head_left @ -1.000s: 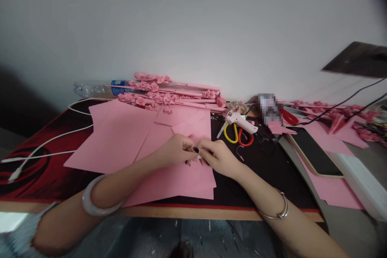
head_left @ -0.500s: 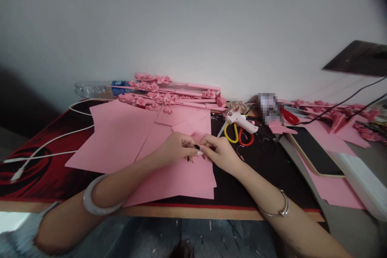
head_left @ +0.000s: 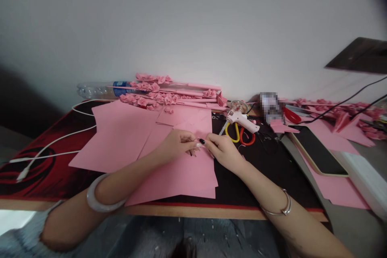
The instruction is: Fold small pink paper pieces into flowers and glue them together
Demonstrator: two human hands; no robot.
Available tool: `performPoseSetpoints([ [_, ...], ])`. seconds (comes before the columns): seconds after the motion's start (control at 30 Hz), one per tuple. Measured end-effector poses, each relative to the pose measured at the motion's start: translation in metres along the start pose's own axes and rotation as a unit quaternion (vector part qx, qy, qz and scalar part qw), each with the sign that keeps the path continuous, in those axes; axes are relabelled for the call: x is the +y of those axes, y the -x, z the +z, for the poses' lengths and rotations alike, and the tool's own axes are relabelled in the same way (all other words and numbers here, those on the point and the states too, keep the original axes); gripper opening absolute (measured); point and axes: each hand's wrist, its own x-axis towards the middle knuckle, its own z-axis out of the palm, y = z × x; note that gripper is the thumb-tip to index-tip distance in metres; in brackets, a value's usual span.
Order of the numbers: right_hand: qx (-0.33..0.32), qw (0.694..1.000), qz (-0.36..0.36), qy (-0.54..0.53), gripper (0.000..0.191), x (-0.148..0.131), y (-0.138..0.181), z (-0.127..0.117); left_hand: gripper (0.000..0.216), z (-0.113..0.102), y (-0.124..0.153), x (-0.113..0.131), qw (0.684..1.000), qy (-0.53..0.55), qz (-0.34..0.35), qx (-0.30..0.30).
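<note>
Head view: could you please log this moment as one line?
left hand: pinching small pink paper piece | right hand: pinching same | under: pink sheets

One head-worn view — looking forward and down, close over the desk (head_left: 36, 157).

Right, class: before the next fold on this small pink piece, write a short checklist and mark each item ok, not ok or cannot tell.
1. Both hands on the piece: left hand and right hand pinch the small pink piece together: ok.
2. Fold line visible: hidden by fingers: cannot tell.
3. Flat surface underneath: pink paper sheets lie under the hands: ok.
4. Glue gun and scissors away from the fingers: ok.
5. White cable off the sheets: ok.
</note>
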Motion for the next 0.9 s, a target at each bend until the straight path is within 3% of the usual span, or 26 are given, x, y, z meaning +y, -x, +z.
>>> performPoseSetpoints([
  [0.2,-0.008,0.998,0.009,-0.058,0.030,-0.0022,0.0011,-0.0016,0.023,-0.0039,-0.0011,-0.0002,0.999,0.021,0.027,0.003],
  [0.47,-0.040,0.988,0.034,-0.145,0.025,0.0020,0.0006,-0.0002,0.024,-0.0044,0.0007,0.0051,0.996,0.092,-0.016,-0.011],
  [0.9,-0.073,0.941,0.058,-0.325,0.023,0.0039,-0.0007,-0.0003,0.024,-0.0043,0.0007,0.0070,0.991,0.129,-0.037,-0.026],
])
